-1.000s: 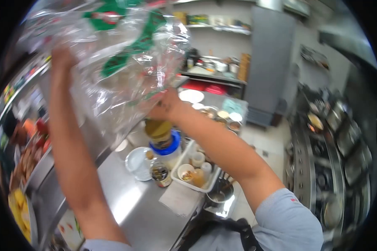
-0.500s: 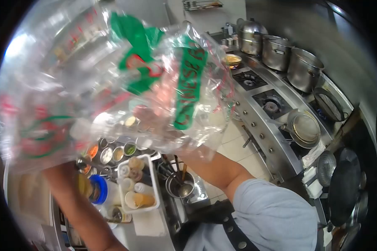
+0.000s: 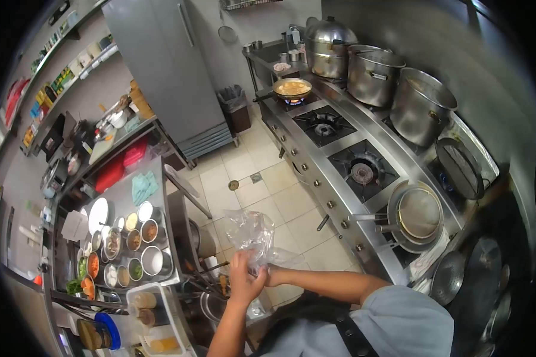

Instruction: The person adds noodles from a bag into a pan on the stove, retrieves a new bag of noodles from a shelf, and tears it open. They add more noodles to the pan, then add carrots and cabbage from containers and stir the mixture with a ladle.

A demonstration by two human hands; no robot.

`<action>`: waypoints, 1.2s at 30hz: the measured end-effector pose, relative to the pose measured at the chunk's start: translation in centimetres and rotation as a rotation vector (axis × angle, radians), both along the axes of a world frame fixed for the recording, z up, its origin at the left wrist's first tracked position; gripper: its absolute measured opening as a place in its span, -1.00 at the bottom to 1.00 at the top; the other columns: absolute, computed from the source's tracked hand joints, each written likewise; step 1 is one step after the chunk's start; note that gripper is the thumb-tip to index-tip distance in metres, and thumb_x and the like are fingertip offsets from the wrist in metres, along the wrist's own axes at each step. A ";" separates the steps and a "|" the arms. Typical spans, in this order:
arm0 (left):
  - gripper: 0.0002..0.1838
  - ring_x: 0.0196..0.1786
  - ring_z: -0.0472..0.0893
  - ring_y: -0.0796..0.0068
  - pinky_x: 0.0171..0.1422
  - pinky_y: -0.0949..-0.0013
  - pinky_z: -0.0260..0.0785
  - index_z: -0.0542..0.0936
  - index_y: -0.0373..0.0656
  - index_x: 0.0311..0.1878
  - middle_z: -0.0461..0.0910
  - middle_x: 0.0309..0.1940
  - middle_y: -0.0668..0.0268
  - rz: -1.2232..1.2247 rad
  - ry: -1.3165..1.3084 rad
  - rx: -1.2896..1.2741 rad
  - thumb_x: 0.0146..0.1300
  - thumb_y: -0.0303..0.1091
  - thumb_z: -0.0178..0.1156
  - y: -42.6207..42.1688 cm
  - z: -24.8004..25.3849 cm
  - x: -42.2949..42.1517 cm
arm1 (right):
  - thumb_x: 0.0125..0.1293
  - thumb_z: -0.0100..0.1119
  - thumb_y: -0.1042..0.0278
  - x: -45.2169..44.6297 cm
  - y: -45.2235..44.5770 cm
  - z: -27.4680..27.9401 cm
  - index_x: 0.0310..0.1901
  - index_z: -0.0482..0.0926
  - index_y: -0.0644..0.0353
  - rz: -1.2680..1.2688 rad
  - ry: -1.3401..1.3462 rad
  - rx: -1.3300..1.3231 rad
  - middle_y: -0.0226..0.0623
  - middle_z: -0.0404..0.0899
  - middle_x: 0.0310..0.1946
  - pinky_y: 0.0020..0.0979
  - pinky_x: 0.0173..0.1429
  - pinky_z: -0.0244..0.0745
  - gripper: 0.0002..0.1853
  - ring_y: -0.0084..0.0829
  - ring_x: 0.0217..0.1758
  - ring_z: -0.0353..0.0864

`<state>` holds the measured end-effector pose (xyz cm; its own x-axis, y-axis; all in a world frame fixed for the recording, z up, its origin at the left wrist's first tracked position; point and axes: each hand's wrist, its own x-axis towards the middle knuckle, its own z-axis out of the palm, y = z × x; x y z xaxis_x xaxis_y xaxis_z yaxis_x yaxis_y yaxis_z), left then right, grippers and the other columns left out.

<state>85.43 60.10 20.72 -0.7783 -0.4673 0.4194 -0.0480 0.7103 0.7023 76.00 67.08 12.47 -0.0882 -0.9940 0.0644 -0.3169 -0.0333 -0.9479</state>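
A crumpled clear plastic bag [image 3: 251, 231] is bunched up in front of my body, over the tiled floor. My left hand [image 3: 243, 276] is closed around its lower part, fingers pointing up. From the right, my right hand [image 3: 270, 276] meets the left one and grips the bag too; its fingers are partly hidden behind the plastic. One loose part of the bag stands up above my hands and another spreads to the right. No contents can be made out in it.
At left, a steel prep table [image 3: 119, 199] bears several ingredient containers and a green cloth [image 3: 144, 187]. A white bin [image 3: 161, 297] of bottles stands nearer. On the right-hand stove [image 3: 315, 152], a pan [image 3: 293, 88] sits over a lit flame, beside large pots [image 3: 375, 74] and stacked strainers [image 3: 420, 213].
The bag was spread wide and raised close to the camera, with arms apart. Now it is gathered small, lower down, and both my hands are together on it.
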 end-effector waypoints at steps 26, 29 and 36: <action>-0.90 -0.49 0.40 0.66 -0.38 0.59 0.30 0.37 -0.11 -0.28 0.38 -0.51 0.45 -0.018 0.687 1.105 0.19 -0.33 0.00 -44.6 -6.8 -30.3 | 0.12 0.19 0.42 -33.4 -33.4 9.4 0.35 0.18 0.09 -0.004 0.039 -0.005 -0.12 0.30 0.18 -0.27 -0.02 0.47 -0.29 -0.22 -0.08 0.56; -0.59 -0.07 0.48 0.43 0.10 0.40 0.30 0.41 -0.21 -0.06 0.47 -0.19 0.27 -0.022 0.318 0.859 0.34 -0.01 -0.01 -50.6 -5.0 -35.4 | 0.09 0.18 0.48 -39.9 -39.7 9.4 0.27 0.30 0.07 -0.059 0.150 -0.024 -0.17 0.36 0.12 -0.31 -0.08 0.48 -0.36 -0.33 -0.24 0.58; -0.48 0.33 0.27 0.24 0.42 0.22 0.00 0.38 -0.24 0.21 0.33 0.24 0.11 0.317 0.130 0.453 0.37 -0.02 -0.04 -60.1 0.3 -44.4 | 0.04 0.12 0.55 -57.5 -49.8 5.1 0.20 0.39 0.11 -0.830 0.132 -0.139 -0.18 0.41 0.12 -0.37 0.07 0.43 -0.42 -0.25 0.01 0.51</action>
<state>40.99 0.04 21.03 -0.5261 -0.8251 0.2059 -0.1027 0.3019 0.9478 18.54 17.25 17.60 -0.7682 -0.5929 0.2418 -0.3974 0.1454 -0.9060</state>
